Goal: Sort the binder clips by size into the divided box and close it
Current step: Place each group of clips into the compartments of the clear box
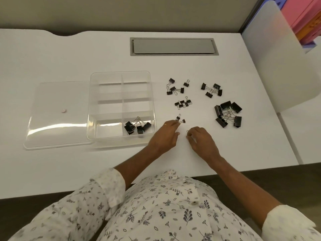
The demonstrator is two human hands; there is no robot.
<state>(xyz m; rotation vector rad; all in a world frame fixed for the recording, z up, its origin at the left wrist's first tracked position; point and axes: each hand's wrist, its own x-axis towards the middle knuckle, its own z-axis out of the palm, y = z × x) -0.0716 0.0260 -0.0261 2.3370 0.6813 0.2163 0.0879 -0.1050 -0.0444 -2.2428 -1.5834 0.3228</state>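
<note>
The left hand [164, 136] reaches forward with its grip spread, one fingertip touching the pair of tiny clips [181, 119] on the table [69, 58], just right of the clear divided box [89, 105]. The right hand [202, 142] lies near it, its grip curled and pinching a single clip [188, 131], of which only a wire loop shows at the fingertips. The box's near right compartment holds a heap of clips [138, 126]. Its lid [57, 101] lies flat against the box's left side. Beyond the hands lie the small clips [183, 102], two middling piles [175, 87] [212, 89] and the large clips [228, 113].
</note>
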